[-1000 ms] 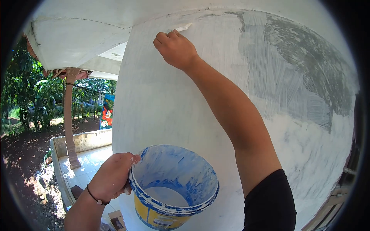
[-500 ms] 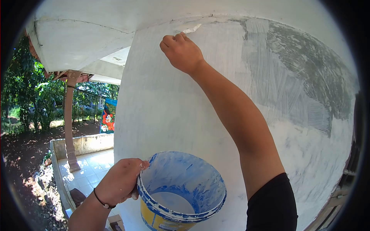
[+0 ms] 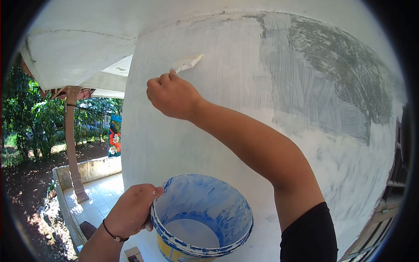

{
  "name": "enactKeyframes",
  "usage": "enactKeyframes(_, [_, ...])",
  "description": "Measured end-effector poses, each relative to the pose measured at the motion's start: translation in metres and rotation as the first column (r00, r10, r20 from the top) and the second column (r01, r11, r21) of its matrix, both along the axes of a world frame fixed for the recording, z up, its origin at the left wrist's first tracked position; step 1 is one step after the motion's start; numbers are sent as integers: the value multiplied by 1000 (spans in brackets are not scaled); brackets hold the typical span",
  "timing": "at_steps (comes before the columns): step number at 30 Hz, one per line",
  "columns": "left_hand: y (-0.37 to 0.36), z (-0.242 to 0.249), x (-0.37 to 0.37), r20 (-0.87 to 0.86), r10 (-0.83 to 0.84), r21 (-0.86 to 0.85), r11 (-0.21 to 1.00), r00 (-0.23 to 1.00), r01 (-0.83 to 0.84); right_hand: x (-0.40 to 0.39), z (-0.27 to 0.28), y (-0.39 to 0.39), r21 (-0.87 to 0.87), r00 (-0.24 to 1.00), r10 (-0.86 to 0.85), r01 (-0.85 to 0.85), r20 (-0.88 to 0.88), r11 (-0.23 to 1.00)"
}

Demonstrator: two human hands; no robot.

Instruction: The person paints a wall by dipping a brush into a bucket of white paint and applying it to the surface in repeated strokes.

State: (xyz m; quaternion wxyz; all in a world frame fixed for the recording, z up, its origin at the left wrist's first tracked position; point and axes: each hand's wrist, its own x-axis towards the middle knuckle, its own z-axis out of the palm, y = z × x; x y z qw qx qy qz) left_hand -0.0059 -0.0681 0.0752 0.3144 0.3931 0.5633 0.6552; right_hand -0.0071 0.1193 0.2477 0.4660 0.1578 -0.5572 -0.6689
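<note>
My right hand (image 3: 174, 94) is closed round the handle of a paintbrush (image 3: 188, 64), whose white-coated bristles lie close against the upper part of the wall (image 3: 205, 131). Most of the handle is hidden in my fist. Low in view, my left hand (image 3: 133, 205) grips the rim of a blue-and-yellow paint bucket (image 3: 227, 192), thumb over the edge. White paint (image 3: 192, 232) lies in the bottom of the bucket, and dried smears streak its blue inner side. Toward the right, the wall shows thin, streaky white over a grey patch (image 3: 349, 65).
A white ceiling (image 3: 87, 48) runs overhead. On the left stand a porch post (image 3: 73, 144), a low wall (image 3: 91, 170) and a tiled floor (image 3: 94, 201). A flowered cloth (image 3: 114, 137) hangs behind the post. Wooden slats (image 3: 371, 229) edge the lower right.
My right hand and the brush have moved down and to the left along the wall. The bucket stays in my left hand, shifted slightly left in view.
</note>
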Motion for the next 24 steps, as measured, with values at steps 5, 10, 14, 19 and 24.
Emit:
enactKeyframes(5, [-2, -6, -2, -2, -26, 11, 1000, 1000, 26, 18, 12, -17, 20, 986, 153, -154, 68, 988])
enactKeyframes(10, [-1, -11, -6, -7, -40, 11, 999, 999, 40, 51, 87, -7, -112, 982, 186, -187, -17, 976])
enactKeyframes(14, [0, -14, -6, 7, -42, 23, 999, 999, 42, 81, 131, 20, -191, 982, 61, -95, -177, 977])
enactKeyframes(19, [1, -12, -4, 19, -68, 29, 997, 997, 68, 77, 103, 17, -157, 991, -2, -19, -134, 987])
enactKeyframes(24, [2, -6, 0, 8, -75, 24, 997, 997, 75, 71, 118, 11, -65, 983, 97, -108, -156, 992])
